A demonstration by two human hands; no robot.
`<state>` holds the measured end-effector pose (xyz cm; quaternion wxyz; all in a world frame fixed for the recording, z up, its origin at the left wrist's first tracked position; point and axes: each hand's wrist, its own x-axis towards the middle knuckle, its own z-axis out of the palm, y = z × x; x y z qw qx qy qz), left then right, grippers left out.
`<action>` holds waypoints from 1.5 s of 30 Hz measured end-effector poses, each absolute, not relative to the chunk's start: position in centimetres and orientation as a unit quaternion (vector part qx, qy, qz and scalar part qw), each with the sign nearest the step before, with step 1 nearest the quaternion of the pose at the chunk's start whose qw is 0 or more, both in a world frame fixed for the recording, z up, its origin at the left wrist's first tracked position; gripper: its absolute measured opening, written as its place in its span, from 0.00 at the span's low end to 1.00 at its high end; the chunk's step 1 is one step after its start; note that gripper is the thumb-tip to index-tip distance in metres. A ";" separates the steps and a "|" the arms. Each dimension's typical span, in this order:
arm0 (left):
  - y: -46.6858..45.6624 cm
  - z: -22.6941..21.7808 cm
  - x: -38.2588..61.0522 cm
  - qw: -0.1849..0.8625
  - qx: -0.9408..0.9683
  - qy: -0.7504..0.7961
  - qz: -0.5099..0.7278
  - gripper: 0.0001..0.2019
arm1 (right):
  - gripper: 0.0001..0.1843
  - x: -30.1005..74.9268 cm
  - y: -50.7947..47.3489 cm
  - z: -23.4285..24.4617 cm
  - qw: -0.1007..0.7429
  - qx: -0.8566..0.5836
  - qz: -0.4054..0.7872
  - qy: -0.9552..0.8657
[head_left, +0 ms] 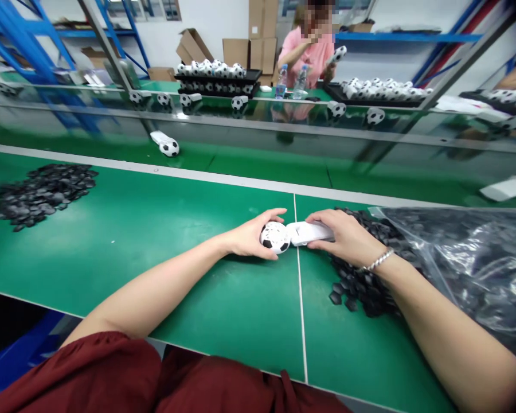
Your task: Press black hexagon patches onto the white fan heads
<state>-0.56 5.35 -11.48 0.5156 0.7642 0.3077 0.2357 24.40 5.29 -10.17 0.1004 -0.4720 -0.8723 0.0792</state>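
Note:
A white plastic piece with a soccer-ball head (275,237) and a white handle (312,233) lies just over the green tabletop, held at both ends. Around the ball end curl the thumb and fingers of my left hand (251,235). The fingers of my right hand (348,236) grip the handle from the right. Open details show on the ball's upper face, too small to make out. Beneath and beside my right wrist spreads a pile of small black pieces (367,292).
A clear plastic bag (477,252) lies at the right over black pieces. Another heap of black pieces (47,192) is at the left. Beyond the pale rail, a similar soccer-ball piece (167,144) sits on the green belt. A person in pink (307,54) works behind loaded trays (217,86).

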 end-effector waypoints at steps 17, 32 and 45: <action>6.6 -11.9 0.4 0.756 0.413 0.324 0.390 0.16 | 0.33 25.2 6.0 -11.8 0.134 -0.475 0.011 -0.870; 6.8 -11.3 0.0 0.769 0.371 0.378 0.359 0.24 | 0.30 24.3 5.4 -11.4 0.169 -0.470 0.042 -0.865; 6.7 -12.7 -0.4 0.779 0.354 0.274 0.440 0.18 | 0.19 22.4 3.9 -9.4 0.153 -0.522 0.222 -0.809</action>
